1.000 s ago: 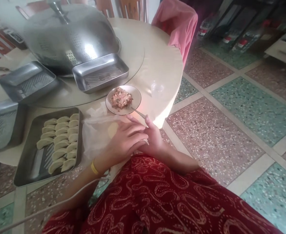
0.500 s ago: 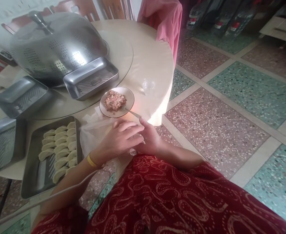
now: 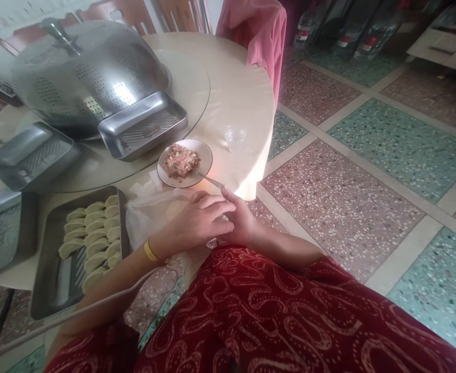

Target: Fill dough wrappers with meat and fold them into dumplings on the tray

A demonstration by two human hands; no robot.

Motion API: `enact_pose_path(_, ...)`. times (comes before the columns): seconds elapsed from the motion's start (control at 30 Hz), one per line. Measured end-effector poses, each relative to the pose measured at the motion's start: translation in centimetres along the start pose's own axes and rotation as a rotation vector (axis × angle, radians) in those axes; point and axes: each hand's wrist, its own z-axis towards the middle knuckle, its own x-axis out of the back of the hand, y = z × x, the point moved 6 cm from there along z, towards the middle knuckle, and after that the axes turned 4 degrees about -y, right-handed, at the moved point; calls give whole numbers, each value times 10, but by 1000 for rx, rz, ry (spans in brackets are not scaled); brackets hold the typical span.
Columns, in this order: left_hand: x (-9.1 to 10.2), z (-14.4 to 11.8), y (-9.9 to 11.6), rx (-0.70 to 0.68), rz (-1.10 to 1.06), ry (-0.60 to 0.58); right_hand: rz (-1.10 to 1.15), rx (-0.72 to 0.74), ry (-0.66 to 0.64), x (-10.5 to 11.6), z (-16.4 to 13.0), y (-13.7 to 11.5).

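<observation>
My left hand (image 3: 200, 225), with a yellow band at the wrist, lies over my right hand (image 3: 241, 220) close to my red patterned clothing. The left fingers are bent across the right palm, and the right thumb points up. Both hands are closed together; what lies between them is hidden, apart from a small pale bit I cannot name. Just beyond them stands a white bowl (image 3: 207, 155) of minced filling (image 3: 182, 161), with a spoon handle (image 3: 211, 180) leaning out toward my right thumb. Left of my hands, a metal tray (image 3: 51, 248) holds rows of folded dumplings (image 3: 96, 235).
A clear plastic bag (image 3: 142, 212) lies beside my left hand. Metal trays (image 3: 142, 127) and a large perforated steel pot (image 3: 96, 77) stand on the round table (image 3: 243, 93). A pale cord (image 3: 57, 326) crosses my left forearm. Pink cloth (image 3: 267, 36) hangs at the far edge.
My left fingers have shifted slightly to the right over the right hand. The whole view has drifted a little; the bowl, trays and dumplings stay in place.
</observation>
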Motion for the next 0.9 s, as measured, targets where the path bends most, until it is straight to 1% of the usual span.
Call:
enact_pose_path(0.07,1,0,-5,85,-24,23,106,-53,11,0,0,3)
enact_pose_path(0.13,-1,0,-9,154,-60,20,157,-79,29,1,-1,4)
enact_pose_path(0.23,-4,1,-10,171,-98,13,142,-68,36,3,0,5)
enact_pose_path(0.3,-1,2,-9,139,-100,53,124,-53,30,4,0,5)
enact_pose_path(0.4,6,0,-2,-25,-65,109,117,-46,27,6,-2,4)
enact_pose_path(0.43,9,-1,-1,-57,-49,136,127,-52,29,6,-2,4)
enact_pose_path(0.47,12,-3,-1,-62,-33,164,143,-55,31,6,-3,4)
enact_pose_path(0.57,16,-8,-5,-7,20,226,186,-67,26,8,-2,4)
enact_pose_path(0.77,8,-11,1,-51,109,262,189,-113,4,6,0,7)
enact_pose_path(0.9,6,-12,0,-56,74,243,175,-124,41,6,-2,6)
